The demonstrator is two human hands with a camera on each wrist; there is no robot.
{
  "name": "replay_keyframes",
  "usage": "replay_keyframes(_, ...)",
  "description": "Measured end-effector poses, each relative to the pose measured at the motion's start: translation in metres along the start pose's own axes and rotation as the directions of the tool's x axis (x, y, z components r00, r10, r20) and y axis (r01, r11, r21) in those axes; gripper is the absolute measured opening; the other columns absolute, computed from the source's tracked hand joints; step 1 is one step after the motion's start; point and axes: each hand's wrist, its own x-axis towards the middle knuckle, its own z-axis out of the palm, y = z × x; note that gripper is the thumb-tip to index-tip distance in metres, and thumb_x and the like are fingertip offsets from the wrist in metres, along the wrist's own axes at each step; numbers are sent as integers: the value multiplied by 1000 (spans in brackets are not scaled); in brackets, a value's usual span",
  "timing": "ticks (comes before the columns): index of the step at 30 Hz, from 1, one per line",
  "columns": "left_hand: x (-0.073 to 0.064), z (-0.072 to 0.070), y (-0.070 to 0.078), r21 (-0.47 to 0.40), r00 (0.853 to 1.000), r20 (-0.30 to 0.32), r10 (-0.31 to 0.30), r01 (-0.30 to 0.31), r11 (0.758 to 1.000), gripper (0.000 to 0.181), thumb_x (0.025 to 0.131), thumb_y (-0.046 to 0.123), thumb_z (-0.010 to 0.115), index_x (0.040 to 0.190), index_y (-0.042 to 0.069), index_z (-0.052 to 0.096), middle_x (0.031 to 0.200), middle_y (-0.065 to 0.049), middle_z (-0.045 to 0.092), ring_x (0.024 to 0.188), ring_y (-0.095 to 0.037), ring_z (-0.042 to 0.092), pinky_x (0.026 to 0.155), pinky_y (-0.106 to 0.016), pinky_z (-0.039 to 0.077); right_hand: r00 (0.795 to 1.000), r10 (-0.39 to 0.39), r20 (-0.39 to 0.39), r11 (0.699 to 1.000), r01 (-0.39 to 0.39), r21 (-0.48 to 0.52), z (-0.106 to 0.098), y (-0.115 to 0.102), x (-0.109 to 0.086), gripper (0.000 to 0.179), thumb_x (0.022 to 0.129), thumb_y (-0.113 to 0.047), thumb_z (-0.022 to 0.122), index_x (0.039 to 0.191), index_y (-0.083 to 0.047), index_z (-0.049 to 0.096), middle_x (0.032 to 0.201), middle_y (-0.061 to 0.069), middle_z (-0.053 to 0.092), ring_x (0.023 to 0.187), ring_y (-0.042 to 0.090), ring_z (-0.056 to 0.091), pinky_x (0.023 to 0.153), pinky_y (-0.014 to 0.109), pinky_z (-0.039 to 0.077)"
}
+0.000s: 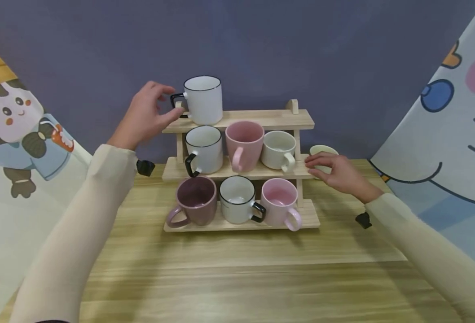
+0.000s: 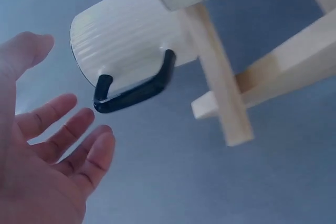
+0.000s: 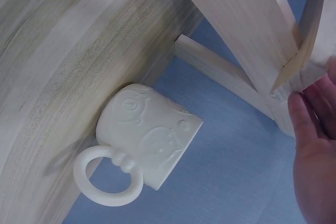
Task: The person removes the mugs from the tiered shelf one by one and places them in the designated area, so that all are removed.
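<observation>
On the top tier of a wooden shelf rack stands a white mug with a black rim and black handle. My left hand is beside that handle, thumb and fingers spread. In the left wrist view a gap shows between the fingers and the black handle. My right hand grips the right end of the middle tier with thumb and fingertips; the right wrist view shows them against the board's end. Behind this hand, a cream mug with a ring handle stands on the table, partly hidden in the head view.
The middle tier bears a black-rimmed white mug, a pink mug and a cream mug. Below are a mauve mug, another black-rimmed mug and a light pink mug. A wood-grain table lies in front.
</observation>
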Motion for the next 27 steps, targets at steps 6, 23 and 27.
replay_keyframes(6, 20, -1, 10, 12, 998, 49, -45, 45, 999, 64, 89, 42, 60, 138, 3, 44, 135, -16, 40, 118, -33, 41, 92, -51, 38, 1000, 6, 4, 1000, -6, 8, 2, 0, 0, 18, 87, -13, 70, 104, -7, 72, 114, 6, 65, 114, 28, 54, 95, 48, 40)
replay_keyframes(23, 52, 6, 21, 33, 982, 136, -128, 125, 992, 80, 86, 53, 58, 146, 6, 31, 141, -15, 38, 124, -30, 39, 97, -48, 37, 1000, 4, 10, 1000, -4, 24, 0, -3, 1, 18, 87, -12, 69, 104, -6, 71, 113, 8, 65, 113, 29, 54, 95, 48, 41)
replay_keyframes(27, 56, 10, 20, 30, 980, 135, -143, 141, 990, 81, 85, 52, 60, 145, 4, 34, 137, -16, 44, 120, -30, 44, 97, -45, 39, 1000, -5, 10, 999, 4, 36, 3, -4, 1, 17, 87, -12, 69, 103, -6, 72, 112, 8, 65, 111, 28, 55, 94, 47, 42)
